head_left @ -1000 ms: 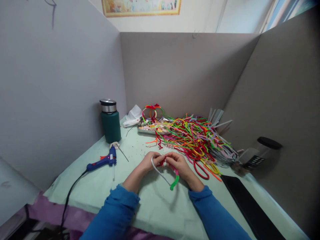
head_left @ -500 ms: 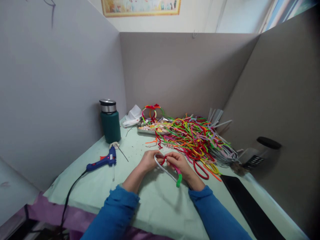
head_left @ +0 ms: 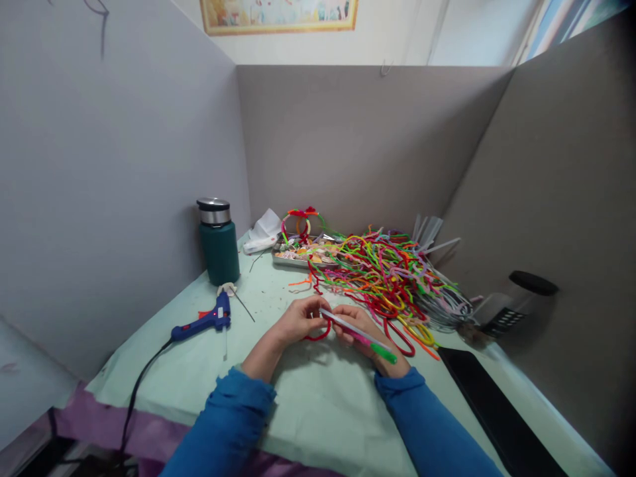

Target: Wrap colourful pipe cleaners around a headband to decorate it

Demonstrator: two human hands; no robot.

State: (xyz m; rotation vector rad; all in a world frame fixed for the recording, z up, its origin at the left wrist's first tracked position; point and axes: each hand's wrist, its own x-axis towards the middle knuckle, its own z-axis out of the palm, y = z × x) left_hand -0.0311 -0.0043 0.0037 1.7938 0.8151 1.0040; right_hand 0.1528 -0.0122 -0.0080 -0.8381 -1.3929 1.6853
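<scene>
Both hands meet above the middle of the table. A thin white headband (head_left: 342,321), partly wrapped in pink and green pipe cleaner, is seen almost edge-on, its green part pointing to the lower right. My right hand (head_left: 358,323) is closed on it near its pink part. My left hand (head_left: 299,320) pinches a red pipe cleaner (head_left: 320,336) at the band's far end, its fingers touching the band. The red pipe cleaner hangs in a loop below the fingers, between the two hands. Its ends are hidden by the fingers.
A large tangle of coloured pipe cleaners (head_left: 387,271) lies behind my right hand, beside a metal tray (head_left: 298,263) of small pieces. At left stand a green bottle (head_left: 219,252) and a blue glue gun (head_left: 203,323). A black slab (head_left: 497,404) and a jar (head_left: 517,305) are at right.
The headband has turned from an open curve to nearly edge-on, its green end swinging right. The red pipe cleaner now shows as a larger loop beneath the fingers.
</scene>
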